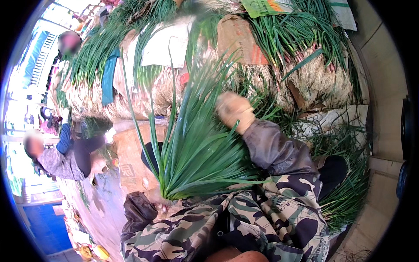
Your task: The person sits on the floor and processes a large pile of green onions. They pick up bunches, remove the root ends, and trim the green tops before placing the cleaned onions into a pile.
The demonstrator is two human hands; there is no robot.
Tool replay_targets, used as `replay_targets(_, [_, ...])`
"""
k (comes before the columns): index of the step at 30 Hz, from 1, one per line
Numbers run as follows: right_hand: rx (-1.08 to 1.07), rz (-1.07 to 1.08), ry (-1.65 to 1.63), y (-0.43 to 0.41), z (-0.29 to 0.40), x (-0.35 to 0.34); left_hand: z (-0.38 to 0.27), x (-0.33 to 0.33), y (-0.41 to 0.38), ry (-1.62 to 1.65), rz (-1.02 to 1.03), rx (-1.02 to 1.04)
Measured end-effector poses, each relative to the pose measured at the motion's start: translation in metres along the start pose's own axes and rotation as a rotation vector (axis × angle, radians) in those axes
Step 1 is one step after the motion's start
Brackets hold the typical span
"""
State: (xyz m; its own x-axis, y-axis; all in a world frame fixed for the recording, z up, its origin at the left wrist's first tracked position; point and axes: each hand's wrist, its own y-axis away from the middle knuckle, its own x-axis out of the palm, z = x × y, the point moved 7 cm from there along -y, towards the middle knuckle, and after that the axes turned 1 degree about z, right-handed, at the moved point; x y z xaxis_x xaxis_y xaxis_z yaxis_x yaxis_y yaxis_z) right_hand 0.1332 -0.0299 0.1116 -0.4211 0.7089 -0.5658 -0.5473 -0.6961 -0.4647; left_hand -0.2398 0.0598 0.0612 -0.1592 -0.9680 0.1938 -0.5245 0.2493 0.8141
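Note:
A fanned bunch of long green allium leaves (196, 147), which looks like green garlic, spreads up and out from my lap. Its base is gripped low down by my left hand (157, 196), which is partly hidden by the stems and a dark brown sleeve. To the right of the leaves, my right hand (234, 109) is raised and blurred by motion. Its fingers look curled, but I cannot tell whether a leaf is in them. A camouflage-patterned apron (209, 213) covers my lap under the bunch.
Ahead lies a long heap of similar plants with pale stringy roots (314, 78), partly covered by a brown paper sack (237, 39) and a white sheet (168, 42). Loose leaves (340, 196) lie at right beside a wall (386, 131). Another person (62, 160) sits at left beyond flattened cardboard (137, 163).

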Motion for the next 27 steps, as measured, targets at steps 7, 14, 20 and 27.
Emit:
replay_targets(7, [0.578, -0.165, -0.889, 0.050, -0.088, -0.106, -0.024, 0.008, 0.015, 0.071, -0.090, -0.113])
replay_targets(14, [1.042, 0.033, 0.487, 0.195, -0.175, -0.264, -0.042, 0.006, 0.001, -0.080, -0.067, -0.014])
replay_targets(20, [0.671, -0.239, 0.106, 0.124, -0.090, -0.255, -0.036, 0.005, 0.006, -0.021, -0.072, -0.206])
replay_targets(27, [-0.033, -0.070, -0.026, -0.005, -0.014, -0.177, -0.032, 0.007, 0.008, -0.074, -0.109, -0.121])
